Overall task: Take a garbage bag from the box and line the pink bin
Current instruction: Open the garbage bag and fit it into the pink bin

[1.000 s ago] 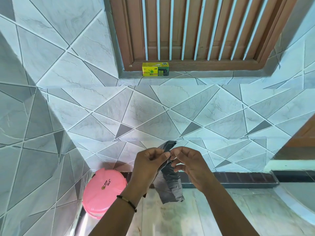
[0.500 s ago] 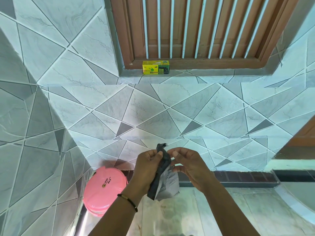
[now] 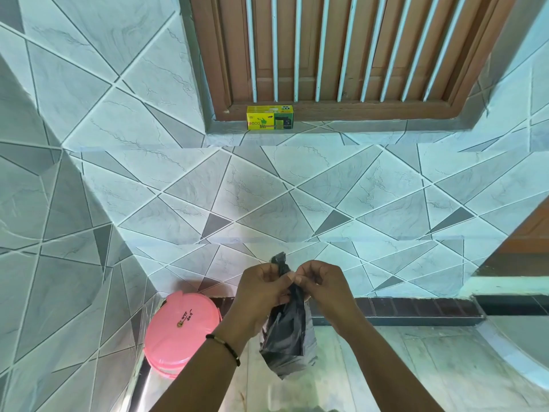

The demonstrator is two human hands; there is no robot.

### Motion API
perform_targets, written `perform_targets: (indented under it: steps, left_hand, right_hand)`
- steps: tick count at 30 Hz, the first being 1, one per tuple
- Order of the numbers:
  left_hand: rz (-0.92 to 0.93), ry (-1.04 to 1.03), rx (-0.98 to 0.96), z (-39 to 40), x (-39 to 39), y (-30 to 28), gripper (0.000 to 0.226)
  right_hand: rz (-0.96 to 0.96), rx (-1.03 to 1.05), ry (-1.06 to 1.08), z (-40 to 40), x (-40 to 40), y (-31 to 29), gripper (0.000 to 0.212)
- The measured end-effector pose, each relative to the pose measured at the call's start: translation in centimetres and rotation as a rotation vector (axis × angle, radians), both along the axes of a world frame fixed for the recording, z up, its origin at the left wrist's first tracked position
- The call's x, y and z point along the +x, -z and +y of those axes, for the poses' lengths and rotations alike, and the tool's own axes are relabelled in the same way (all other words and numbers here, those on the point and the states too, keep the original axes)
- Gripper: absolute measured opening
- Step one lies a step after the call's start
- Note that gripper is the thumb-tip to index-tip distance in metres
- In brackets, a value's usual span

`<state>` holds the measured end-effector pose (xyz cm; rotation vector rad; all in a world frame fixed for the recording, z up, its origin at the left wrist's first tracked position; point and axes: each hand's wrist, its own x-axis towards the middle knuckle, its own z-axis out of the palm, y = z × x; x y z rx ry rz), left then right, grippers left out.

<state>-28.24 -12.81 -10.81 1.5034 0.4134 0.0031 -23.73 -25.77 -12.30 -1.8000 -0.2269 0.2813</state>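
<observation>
A crumpled black garbage bag (image 3: 287, 340) hangs in front of me, folded and partly bunched. My left hand (image 3: 260, 292) and my right hand (image 3: 322, 285) both pinch its top end, fingertips close together, with a short tuft of bag sticking up above them. The pink bin (image 3: 181, 331) stands on the floor in the corner at lower left, its round lid shut, just left of my left wrist. The yellow-green garbage bag box (image 3: 269, 117) sits on the window sill high above my hands.
A tiled wall (image 3: 267, 197) faces me, with another tiled wall close on the left. A wooden window frame with white bars (image 3: 341, 55) tops the sill. A dark brick skirting (image 3: 416, 310) runs along the floor at right; a curved ledge sits at lower right.
The bag's top has been gathered tighter between my fingers and the hanging part now drops longer below my hands. Both hands stay nearly in place.
</observation>
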Motion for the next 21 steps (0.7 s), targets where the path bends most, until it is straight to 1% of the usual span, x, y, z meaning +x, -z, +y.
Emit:
perform_targets:
  steps: [3,6,9,12,17,21]
  left_hand:
    - [0.011,-0.019,-0.037,0.3,0.0,0.1,0.006]
    - [-0.01,-0.04,-0.057,0.4,0.0,-0.1,0.004]
    - [-0.018,-0.061,-0.053,0.5,0.0,-0.3,0.004]
    - [-0.026,-0.047,-0.032,0.7,0.0,-0.2,0.009]
    - [-0.042,-0.034,-0.059,0.7,-0.3,-0.2,0.015]
    - [-0.039,-0.039,-0.14,0.6,-0.2,-0.2,0.017]
  right_hand:
    - [0.008,0.019,0.028,0.0,0.0,-0.2,0.017]
    - [0.003,0.046,0.053,0.1,-0.1,-0.4,0.018]
    - [-0.004,0.036,0.055,0.1,-0.2,-0.7,0.014]
    - [0.029,0.052,0.028,0.2,-0.4,-0.9,0.012]
    - [0.08,0.255,0.046,0.0,-0.6,-1.3,0.013]
    - [0.061,0.321,0.141,0.0,-0.5,-1.1,0.013]
